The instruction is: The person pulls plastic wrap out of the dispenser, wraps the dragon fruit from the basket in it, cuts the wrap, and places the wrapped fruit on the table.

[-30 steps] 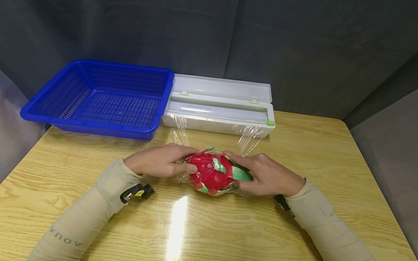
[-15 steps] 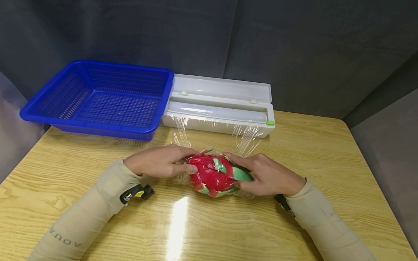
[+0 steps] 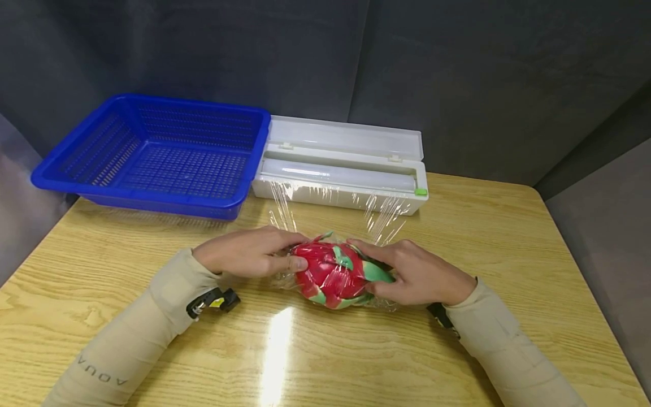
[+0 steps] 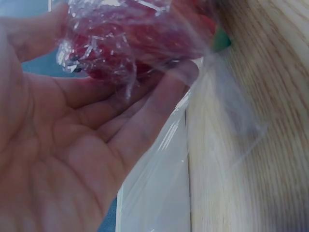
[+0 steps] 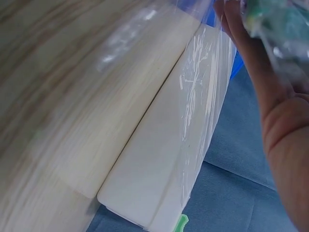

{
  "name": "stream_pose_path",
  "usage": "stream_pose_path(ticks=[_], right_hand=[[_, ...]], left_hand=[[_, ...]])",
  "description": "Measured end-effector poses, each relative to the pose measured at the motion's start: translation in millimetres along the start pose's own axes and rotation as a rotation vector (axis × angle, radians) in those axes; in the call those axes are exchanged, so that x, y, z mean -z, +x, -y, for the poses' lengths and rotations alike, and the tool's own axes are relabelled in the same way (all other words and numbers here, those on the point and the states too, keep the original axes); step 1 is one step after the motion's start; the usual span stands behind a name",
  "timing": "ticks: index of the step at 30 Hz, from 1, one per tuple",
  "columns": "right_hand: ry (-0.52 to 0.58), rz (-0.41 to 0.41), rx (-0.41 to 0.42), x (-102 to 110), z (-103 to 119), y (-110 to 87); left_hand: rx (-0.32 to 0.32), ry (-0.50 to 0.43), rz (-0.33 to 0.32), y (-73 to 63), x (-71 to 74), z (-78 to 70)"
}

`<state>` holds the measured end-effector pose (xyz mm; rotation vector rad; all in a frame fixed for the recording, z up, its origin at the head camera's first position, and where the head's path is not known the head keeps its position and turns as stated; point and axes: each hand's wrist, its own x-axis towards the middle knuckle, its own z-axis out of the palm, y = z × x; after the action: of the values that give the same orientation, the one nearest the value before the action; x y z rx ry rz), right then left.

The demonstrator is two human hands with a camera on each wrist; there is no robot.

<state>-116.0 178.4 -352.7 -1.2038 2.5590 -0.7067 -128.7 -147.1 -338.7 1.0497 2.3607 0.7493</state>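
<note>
A red and green dragon fruit (image 3: 330,274), covered in clear plastic wrap, is held between both hands over the table. My left hand (image 3: 252,251) grips its left end, thumb on the near side; in the left wrist view the fingers (image 4: 145,111) lie behind the crumpled film. Around the green-leaved right end, my right hand (image 3: 412,274) has its thumb and index finger, and its other fingers are mostly hidden. Clear film (image 3: 383,217) stretches from the fruit back to the roll (image 3: 335,173) in a white wrap dispenser (image 3: 335,195), whose lid is raised.
A blue perforated basket (image 3: 152,195) stands at the back left, against the dispenser's left end. A green slider (image 3: 421,192) sits at the dispenser's right end. Dark cloth (image 3: 458,90) hangs behind the wooden table (image 3: 508,254).
The dragon fruit has turned slightly between the hands, its upper green leaf shifting a little. The hands stay nearly in place, and the glints on the film have shifted.
</note>
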Motion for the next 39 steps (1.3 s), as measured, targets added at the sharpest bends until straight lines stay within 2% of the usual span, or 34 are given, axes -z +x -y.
stream_pose_path(ticks=[13, 26, 33, 39], right_hand=[[0.046, 0.006, -0.024, -2.1, -3.1, 2.0], [0.104, -0.008, -0.102, -6.5, -5.4, 4.4], [0.071, -0.020, -0.087, -4.8, -5.5, 4.0], [0.052, -0.020, -0.135, -1.7, -6.2, 2.4]], left_hand=[[-0.004, 0.009, -0.030, 2.1, -3.7, 3.0], [0.020, -0.009, -0.072, 5.4, -6.2, 8.5], [0.039, 0.015, -0.082, 5.1, -6.5, 9.0], [0.078, -0.003, -0.114, 7.8, -8.4, 9.4]])
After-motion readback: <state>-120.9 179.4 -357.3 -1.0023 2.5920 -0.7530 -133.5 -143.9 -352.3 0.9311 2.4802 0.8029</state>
